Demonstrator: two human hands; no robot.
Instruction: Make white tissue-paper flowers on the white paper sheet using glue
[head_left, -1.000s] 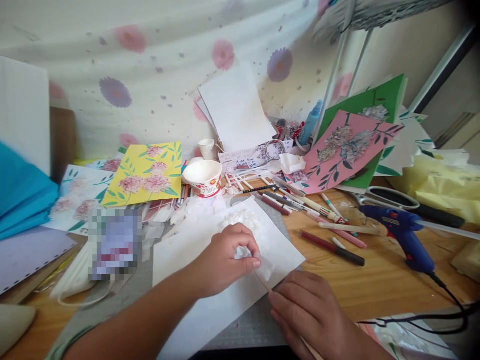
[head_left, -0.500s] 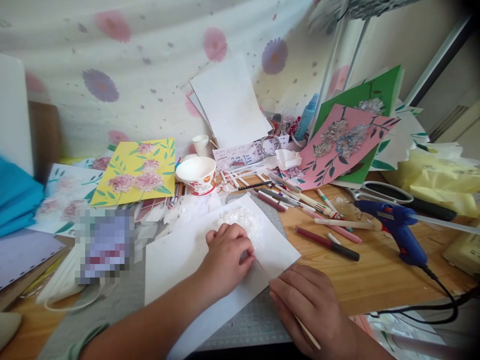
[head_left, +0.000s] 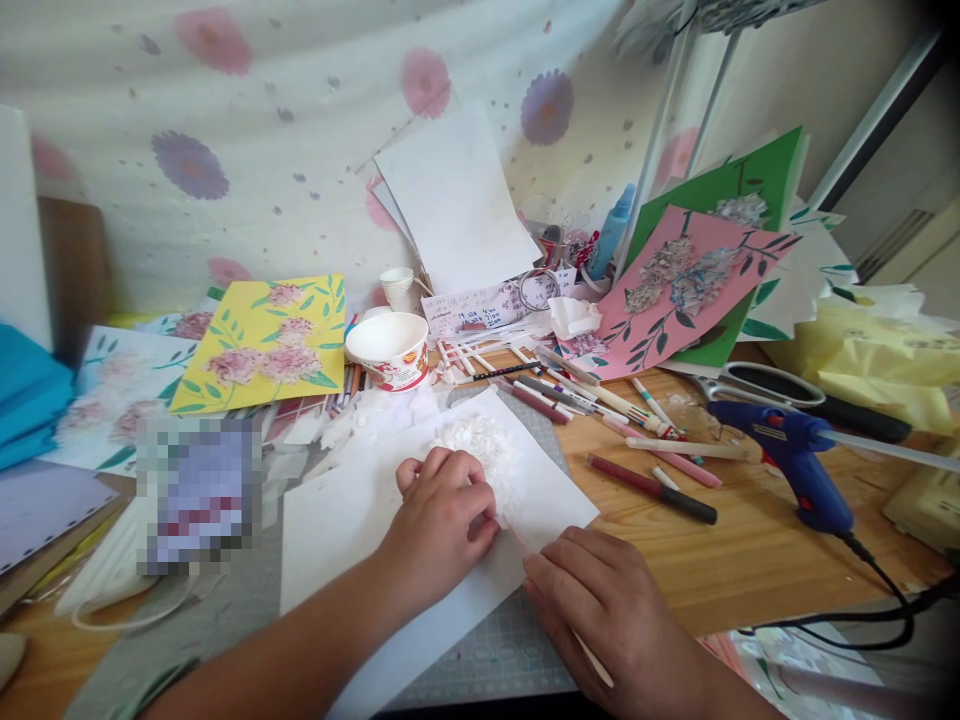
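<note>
Low and nearest came the right hand point(head_left: 600, 600), back up, knuckles arched, fingers curled firmly closed around one thin pale stick point(head_left: 594, 661), its rear end poking out below the palm and its front end slanting up toward the other hand. And there was the left hand point(head_left: 442, 510), reaching in from lower left with the wrist bent slightly, fingers folded, thumb and forefinger tips drawn in close together by the stick's front end; whether they pinched a scrap or only hovered against it, the view was too soft to tell. Beneath the left hand lay one white sheet point(head_left: 334, 540), askew on the one grey cutting mat point(head_left: 480, 655), and just past the left knuckles, on that sheet, sat a single round cluster of white paper bits point(head_left: 480, 440). Over to the right, on the wooden table point(head_left: 735, 570), one dark red marker point(head_left: 637, 482), one blue glue gun point(head_left: 802, 460) and one pair of scissors point(head_left: 772, 385) made their showing. Beyond the sheet stood one paper bowl point(head_left: 388, 352); left of it, one yellow card point(head_left: 255, 325) carried four pink blooms, while far right one pink card point(head_left: 694, 325) leaned before one green card point(head_left: 780, 180). And right at the back, one flowered curtain point(head_left: 300, 100) hung behind everything!
</note>
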